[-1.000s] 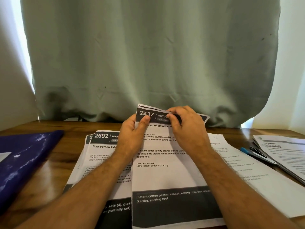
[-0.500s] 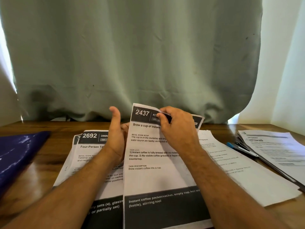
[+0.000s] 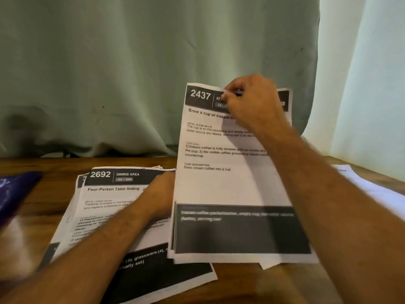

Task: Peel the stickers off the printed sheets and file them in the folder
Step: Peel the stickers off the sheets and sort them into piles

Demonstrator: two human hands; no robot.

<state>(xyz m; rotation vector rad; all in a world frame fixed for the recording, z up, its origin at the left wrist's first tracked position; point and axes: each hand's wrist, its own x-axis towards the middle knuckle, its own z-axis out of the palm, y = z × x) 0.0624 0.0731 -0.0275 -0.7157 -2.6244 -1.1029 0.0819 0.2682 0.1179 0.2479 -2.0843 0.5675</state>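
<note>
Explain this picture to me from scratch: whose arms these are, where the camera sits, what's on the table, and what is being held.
There is no machine here. A person wears a camera on the head, so you look forward and down at their own two arms.

The right hand pinches the top edge of the sheet numbered 2437 and lifts it upright. The left hand is at that sheet's left edge, over the sheet numbered 2692, which tops a loose stack; its fingers are hidden, so I cannot tell its grip.

All this sits on a wooden table. A dark blue folder lies at the far left, more white paper at the right, and a green curtain hangs behind.
</note>
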